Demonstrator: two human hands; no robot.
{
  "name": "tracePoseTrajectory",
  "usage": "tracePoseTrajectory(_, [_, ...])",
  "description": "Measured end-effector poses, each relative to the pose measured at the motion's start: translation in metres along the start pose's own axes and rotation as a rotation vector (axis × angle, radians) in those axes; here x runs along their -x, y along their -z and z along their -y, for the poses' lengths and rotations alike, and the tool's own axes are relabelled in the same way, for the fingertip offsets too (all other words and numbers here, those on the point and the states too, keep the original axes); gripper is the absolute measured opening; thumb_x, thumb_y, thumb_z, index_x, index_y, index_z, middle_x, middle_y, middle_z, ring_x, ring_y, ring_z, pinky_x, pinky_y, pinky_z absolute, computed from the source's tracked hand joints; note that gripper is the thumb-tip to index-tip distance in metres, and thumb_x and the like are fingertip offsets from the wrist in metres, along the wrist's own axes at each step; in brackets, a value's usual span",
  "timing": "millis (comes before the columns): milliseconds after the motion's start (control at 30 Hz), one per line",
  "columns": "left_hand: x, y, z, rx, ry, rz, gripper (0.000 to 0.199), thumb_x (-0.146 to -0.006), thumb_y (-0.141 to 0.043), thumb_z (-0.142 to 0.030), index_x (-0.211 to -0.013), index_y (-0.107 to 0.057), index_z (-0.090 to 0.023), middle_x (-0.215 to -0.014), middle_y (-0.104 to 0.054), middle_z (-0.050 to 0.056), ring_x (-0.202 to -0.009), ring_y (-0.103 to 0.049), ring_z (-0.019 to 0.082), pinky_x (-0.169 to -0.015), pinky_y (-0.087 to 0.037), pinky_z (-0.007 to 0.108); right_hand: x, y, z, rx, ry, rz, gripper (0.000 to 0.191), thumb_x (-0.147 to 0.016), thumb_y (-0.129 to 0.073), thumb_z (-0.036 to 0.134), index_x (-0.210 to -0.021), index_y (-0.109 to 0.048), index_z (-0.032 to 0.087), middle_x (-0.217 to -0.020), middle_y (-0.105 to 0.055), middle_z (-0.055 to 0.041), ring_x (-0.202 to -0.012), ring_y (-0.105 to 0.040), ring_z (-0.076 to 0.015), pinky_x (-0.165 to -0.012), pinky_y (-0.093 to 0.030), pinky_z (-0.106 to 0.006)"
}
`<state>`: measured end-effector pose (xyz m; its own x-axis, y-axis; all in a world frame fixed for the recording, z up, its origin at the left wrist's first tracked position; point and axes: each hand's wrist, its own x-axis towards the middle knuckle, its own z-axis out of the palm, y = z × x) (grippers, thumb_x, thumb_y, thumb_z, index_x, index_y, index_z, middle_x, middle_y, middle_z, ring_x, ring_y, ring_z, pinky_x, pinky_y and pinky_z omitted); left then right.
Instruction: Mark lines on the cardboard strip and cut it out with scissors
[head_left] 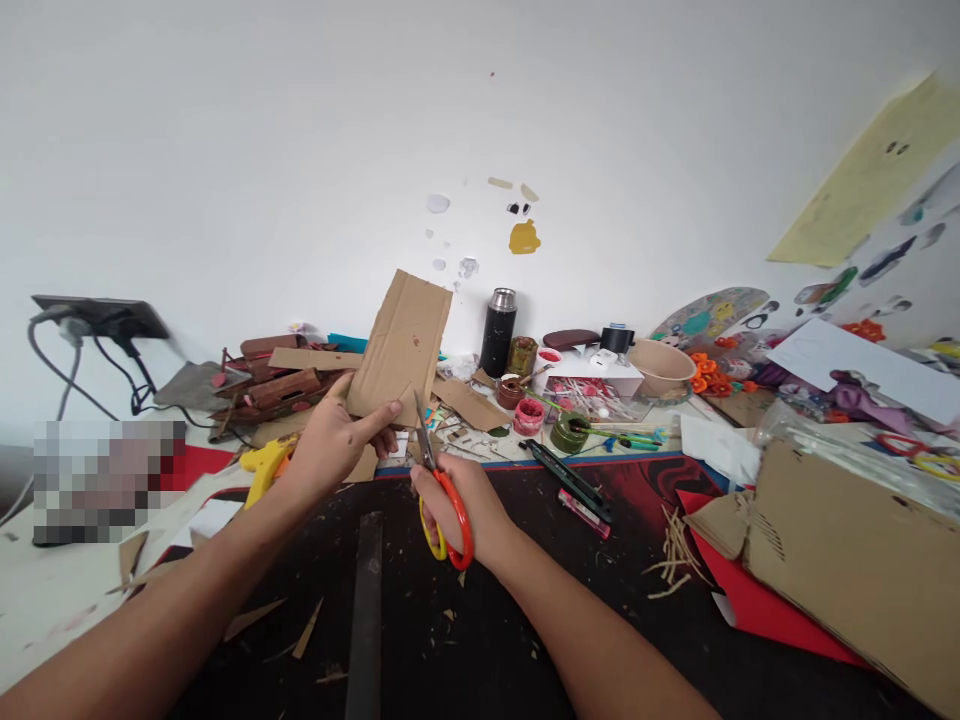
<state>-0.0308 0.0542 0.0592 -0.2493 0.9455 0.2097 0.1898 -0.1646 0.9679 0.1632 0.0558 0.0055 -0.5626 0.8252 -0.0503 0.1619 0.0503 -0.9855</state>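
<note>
My left hand (pixel 335 437) grips the lower left corner of a flat brown piece of cardboard (pixel 405 335), its thumb lying across the front. The cardboard is held up, tilted, above the cluttered table. In my right hand (pixel 469 505) is a pair of scissors (pixel 459 520) with one red and one yellow handle loop. Their blades point up at the lower right edge of the cardboard; whether they touch it I cannot tell. Below my hands a long dark metal ruler-like strip (pixel 365 610) lies on the black mat (pixel 442 650).
A yellow glue gun (pixel 264 468) lies left of my left hand. Behind stand a black thermos (pixel 498 335) and paint jars, one pink (pixel 528 416), one green (pixel 569 432). A dark green cutter (pixel 568 480) and a larger cardboard piece (pixel 855 570) are on the right.
</note>
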Motion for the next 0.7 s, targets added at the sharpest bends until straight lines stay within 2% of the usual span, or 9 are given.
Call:
tracePoseTrajectory(233, [0.0015,-0.0016,-0.0037,0.019,0.008,-0.035,0.062,-0.075,-0.089,-0.053,-0.111,-0.050,-0.023,-0.055,-0.070,-0.003,-0.043,-0.065,0.022,-0.043,-0.051,0.030,-0.0027,0.0048,-0.0039,0.006,0.101,0.056,0.048,-0.102,-0.067,0.068,-0.093,-0.062,0.021,-0.065,-0.073,-0.0008,-0.059,-0.074,-0.0184,-0.060,-0.059,-0.026])
tracePoseTrajectory(433, [0.0016,-0.0010,-0.0072,0.036,0.007,-0.035,0.064,-0.074,-0.089,-0.053,-0.114,-0.050,-0.022,-0.053,-0.069,-0.003,-0.042,-0.064,0.021,-0.043,-0.049,0.029,-0.0065,0.0029,-0.0094,-0.132,0.025,0.093,0.055,-0.092,-0.078,0.072,-0.107,-0.064,0.022,-0.072,-0.076,-0.0008,-0.061,-0.076,-0.0195,-0.063,-0.061,-0.028])
tracePoseTrajectory(700, [0.0057,-0.0023,-0.0065,-0.011,0.007,0.008,0.057,-0.077,-0.087,-0.049,-0.113,-0.051,-0.023,-0.054,-0.071,-0.003,-0.044,-0.064,0.022,-0.046,-0.051,0.030,-0.0088,0.0045,-0.0087,-0.184,0.051,0.107,0.064,-0.087,-0.078,0.080,-0.108,-0.065,0.021,-0.080,-0.076,-0.0029,-0.071,-0.080,-0.0218,-0.072,-0.065,-0.032])
